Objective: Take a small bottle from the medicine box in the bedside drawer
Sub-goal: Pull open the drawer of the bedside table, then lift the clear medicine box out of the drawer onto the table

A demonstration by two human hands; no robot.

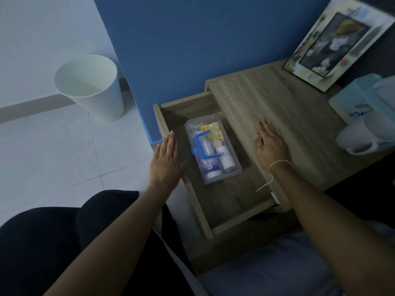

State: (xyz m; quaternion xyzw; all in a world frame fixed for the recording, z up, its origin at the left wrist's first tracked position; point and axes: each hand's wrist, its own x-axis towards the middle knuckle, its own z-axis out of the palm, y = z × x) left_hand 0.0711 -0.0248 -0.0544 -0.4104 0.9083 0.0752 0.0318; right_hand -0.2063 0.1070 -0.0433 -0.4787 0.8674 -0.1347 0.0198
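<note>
— What do you have on the far left?

— A white waste bin [89, 86] standing on the pale tiled floor, well apart from the furniture. Next to it a blue panel rises behind the bedside drawer [215, 201].

— And the drawer itself?

— It is pulled out wide. I see the left hand [165, 163] flat over its left wall, fingers straight and together, palm down, holding nothing. I cannot tell whether it touches the wood or hangs just above it.

— Where is the medicine box?

— The medicine box [212, 149] lies on the drawer floor, towards the back, between the two hands. It is clear plastic with a blue handle [203, 144] across its lid, and the lid is on. Through it I make out yellow packets, a white roll and a small bottle [208, 146] lying under the handle; the picture is too dim for labels.

— Right side?

— The right hand [271, 146] rests spread flat on the wooden tabletop [288, 107], just beside the drawer opening, empty as well. A thin white string [277, 163] circles its wrist. Further right stand a framed picture [333, 45], a tissue box [354, 101] and a white mug [367, 133].
</note>
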